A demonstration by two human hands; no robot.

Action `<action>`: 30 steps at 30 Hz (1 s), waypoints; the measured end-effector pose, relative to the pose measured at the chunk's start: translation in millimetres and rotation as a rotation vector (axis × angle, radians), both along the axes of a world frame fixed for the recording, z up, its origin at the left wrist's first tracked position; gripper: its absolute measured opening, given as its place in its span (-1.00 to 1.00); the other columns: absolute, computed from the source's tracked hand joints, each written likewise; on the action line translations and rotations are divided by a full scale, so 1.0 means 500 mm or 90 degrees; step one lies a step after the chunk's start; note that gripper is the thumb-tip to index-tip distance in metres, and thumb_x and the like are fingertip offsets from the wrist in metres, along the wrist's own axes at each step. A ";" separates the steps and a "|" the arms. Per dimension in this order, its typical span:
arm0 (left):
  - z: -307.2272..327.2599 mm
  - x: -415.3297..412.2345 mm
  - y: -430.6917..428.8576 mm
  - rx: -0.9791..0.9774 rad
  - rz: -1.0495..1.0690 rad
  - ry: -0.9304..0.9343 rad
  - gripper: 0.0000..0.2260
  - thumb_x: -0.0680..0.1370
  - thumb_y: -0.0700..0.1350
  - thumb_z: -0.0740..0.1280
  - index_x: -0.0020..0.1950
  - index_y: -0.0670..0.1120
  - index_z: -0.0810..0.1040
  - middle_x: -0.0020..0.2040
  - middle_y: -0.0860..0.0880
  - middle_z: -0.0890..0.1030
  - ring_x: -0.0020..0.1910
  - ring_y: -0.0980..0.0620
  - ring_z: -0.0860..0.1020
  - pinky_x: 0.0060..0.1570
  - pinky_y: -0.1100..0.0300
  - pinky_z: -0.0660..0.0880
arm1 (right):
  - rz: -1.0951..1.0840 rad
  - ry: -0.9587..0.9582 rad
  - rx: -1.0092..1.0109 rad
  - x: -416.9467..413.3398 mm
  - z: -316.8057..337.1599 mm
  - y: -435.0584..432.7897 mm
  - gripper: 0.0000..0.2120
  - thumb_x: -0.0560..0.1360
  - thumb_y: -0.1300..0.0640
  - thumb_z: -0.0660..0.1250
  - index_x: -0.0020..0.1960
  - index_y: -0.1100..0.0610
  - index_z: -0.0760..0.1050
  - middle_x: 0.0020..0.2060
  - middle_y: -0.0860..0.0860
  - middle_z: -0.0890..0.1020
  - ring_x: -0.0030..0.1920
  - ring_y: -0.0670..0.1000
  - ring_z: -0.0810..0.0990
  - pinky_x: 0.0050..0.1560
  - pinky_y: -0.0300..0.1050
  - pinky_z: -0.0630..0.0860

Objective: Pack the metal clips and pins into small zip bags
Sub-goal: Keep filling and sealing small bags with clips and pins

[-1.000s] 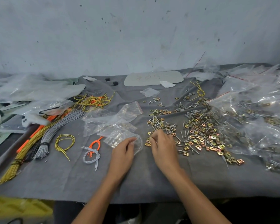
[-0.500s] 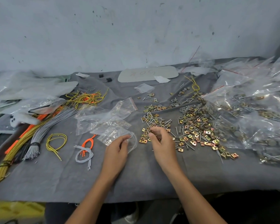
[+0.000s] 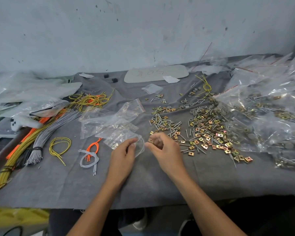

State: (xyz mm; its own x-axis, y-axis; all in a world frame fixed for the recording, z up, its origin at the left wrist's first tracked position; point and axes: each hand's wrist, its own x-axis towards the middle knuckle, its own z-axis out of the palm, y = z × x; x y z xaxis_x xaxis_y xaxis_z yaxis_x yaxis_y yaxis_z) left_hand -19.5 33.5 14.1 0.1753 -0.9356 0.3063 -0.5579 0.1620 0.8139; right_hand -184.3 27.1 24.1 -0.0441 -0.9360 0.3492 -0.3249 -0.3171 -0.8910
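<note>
The coming move is judged to turn on the narrow gap between the two hands. The bag (image 3: 117, 139) is held at its lip by the left hand (image 3: 123, 151), thumb and forefinger curled in a pinch, and its mouth is propped open toward the right hand (image 3: 165, 150), just beside that hand's fingertips. The bag's long axis is laid away from the left hand, up and to its left, so the opening is presented sideways, not upward. The right hand is curled, and what looks like a clip (image 3: 150, 140) is pinched at its fingertips, just right of the mouth; how many pieces are gripped cannot be told. Only a short carry leftward is thought to be called for. The right hand is the nearer one to the supply: the clips (image 3: 208, 133) are heaped to its right, the pins (image 3: 160, 120) scattered just beyond its fingers.

The bag is seen to be clear, thin and crumpled, with small glints showing through it, perhaps pieces inside. It is expected to be limp, so the mouth may close if the pinch is relaxed
</note>
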 end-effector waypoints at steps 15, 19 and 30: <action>0.008 -0.009 0.012 -0.028 -0.028 -0.005 -0.73 0.63 -0.18 0.26 0.27 -0.03 0.64 0.14 0.14 0.67 0.14 0.32 0.57 0.17 0.32 0.47 | 0.080 0.295 -0.078 0.018 -0.005 0.012 -0.80 0.52 0.03 0.40 0.00 -0.10 0.37 -0.23 -0.24 0.47 -0.08 -0.13 0.46 -0.22 -0.18 0.29; 0.006 -0.008 0.009 -0.025 -0.004 -0.021 -0.74 0.64 -0.20 0.27 0.28 -0.03 0.63 0.17 0.14 0.65 0.13 0.39 0.54 0.11 0.50 0.39 | 0.026 0.242 -0.079 0.007 -0.003 0.008 -0.90 0.58 0.13 0.30 0.04 -0.05 0.51 -0.13 -0.21 0.60 -0.01 -0.06 0.47 -0.10 -0.10 0.40; 0.004 -0.006 0.007 -0.014 0.004 0.036 -0.74 0.64 -0.23 0.26 0.27 -0.05 0.64 0.14 0.13 0.66 0.09 0.43 0.54 0.03 0.56 0.37 | -0.159 0.380 0.016 0.002 -0.014 -0.001 -0.84 0.55 0.01 0.29 0.03 -0.06 0.64 0.03 -0.07 0.55 0.06 0.02 0.34 0.07 -0.07 0.32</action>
State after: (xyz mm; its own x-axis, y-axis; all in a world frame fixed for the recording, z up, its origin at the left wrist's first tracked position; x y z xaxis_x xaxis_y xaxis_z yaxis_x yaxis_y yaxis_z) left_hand -22.5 36.9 16.0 0.1993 -0.9273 0.3167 -0.5123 0.1769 0.8404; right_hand -183.5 26.5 17.3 -0.0668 -0.9310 0.3588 -0.8277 -0.1492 -0.5410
